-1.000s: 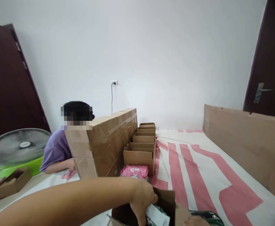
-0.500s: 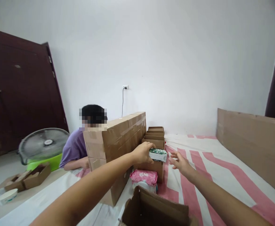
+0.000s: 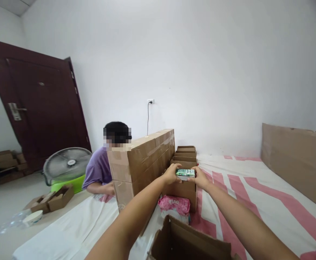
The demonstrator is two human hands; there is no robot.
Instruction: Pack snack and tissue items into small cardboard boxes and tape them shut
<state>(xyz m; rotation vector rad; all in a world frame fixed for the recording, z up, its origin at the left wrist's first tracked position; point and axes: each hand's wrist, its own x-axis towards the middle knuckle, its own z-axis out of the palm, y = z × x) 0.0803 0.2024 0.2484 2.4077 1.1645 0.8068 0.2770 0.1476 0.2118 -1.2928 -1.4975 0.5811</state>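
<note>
Both my arms reach forward over the bed. My left hand (image 3: 171, 174) and my right hand (image 3: 200, 177) grip the two ends of a small green-and-white pack (image 3: 185, 173). The pack hovers just above the nearest open cardboard box (image 3: 182, 190) in a row of small open boxes (image 3: 185, 153). A pink packet (image 3: 174, 204) lies in front of that box. An open brown carton (image 3: 187, 240) stands below my arms at the bottom edge.
A long taped cardboard box (image 3: 143, 159) stands left of the row. Behind it a person in a purple shirt (image 3: 99, 169) leans on the bed. A fan (image 3: 66, 165), loose boxes (image 3: 51, 198) and a door (image 3: 36, 104) are at left. A cardboard sheet (image 3: 295, 159) lines the right side.
My left hand lifted the pack out of the carton and carried it forward to the box row. My right hand reached out and took hold of its other end. The view swung left.
</note>
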